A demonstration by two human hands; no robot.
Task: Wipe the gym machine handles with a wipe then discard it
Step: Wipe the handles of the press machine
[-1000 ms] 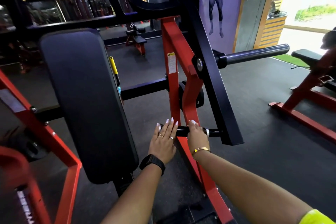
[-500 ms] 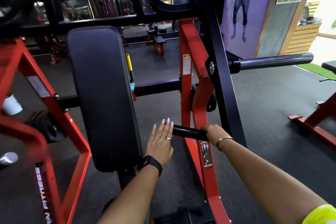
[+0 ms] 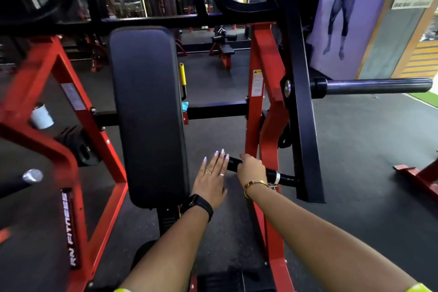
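The black machine handle [image 3: 284, 179] sticks out leftward from the black lever arm [image 3: 301, 111], low between the pad and the red upright. My right hand [image 3: 251, 169] grips the handle near its free left end, fingers curled over the top. No wipe shows; whatever lies under the palm is hidden. A white band [image 3: 277, 178] rings the handle just right of my wrist. My left hand [image 3: 211, 179] hovers flat beside the handle's tip, fingers straight and holding nothing.
The tall black back pad [image 3: 147, 114] stands just left of my hands. A red upright [image 3: 254, 125] rises behind the handle and a weight bar [image 3: 374, 86] juts right. The red frame [image 3: 71, 149] on the left carries a white cup [image 3: 42, 117]. Dark rubber floor [image 3: 355, 161] surrounds the machine.
My right hand slid right along the handle toward the red upright, then back left to its free end. My left hand stayed flat beside the tip. The view swung left.
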